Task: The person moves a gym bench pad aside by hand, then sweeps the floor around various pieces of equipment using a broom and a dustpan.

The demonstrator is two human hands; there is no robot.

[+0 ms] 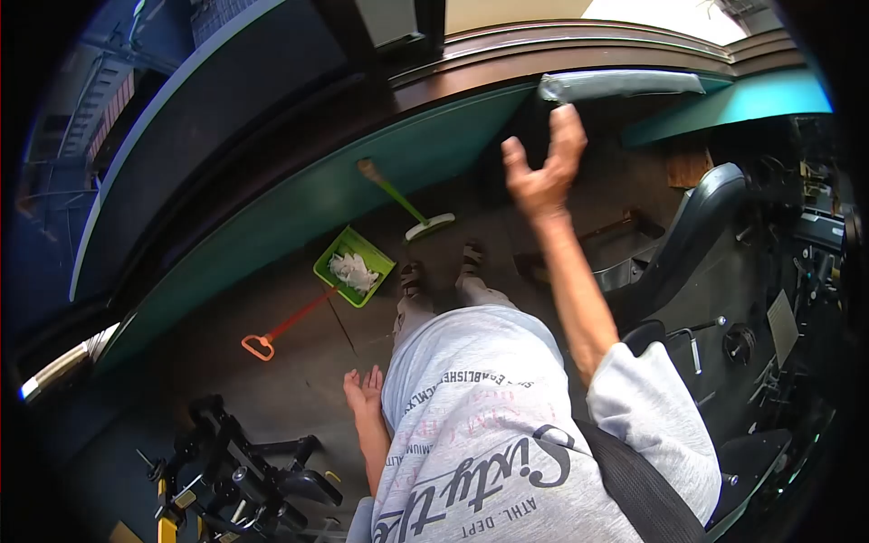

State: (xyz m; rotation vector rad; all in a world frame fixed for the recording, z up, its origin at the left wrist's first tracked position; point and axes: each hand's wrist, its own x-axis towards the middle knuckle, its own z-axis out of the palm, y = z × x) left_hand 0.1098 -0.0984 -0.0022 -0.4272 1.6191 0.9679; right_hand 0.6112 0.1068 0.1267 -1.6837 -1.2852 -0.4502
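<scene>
My right hand (549, 170) is raised toward the window ledge, thumb and fingers apart and nothing between them. Its fingertips come right up to the left end of a long silvery-grey roll (625, 85), which lies along the ledge and looks wrapped in shiny film. Low at my side, beside the grey T-shirt, my left hand (365, 391) hangs open with its fingers spread and holds nothing.
A green dustpan (380, 286) with a red handle stands on the floor, holding crumpled white paper (353, 271). A green-handled broom (398, 195) leans against the teal wall. Black gym equipment (258, 462) is at lower left, with a padded bench (692, 222) at right.
</scene>
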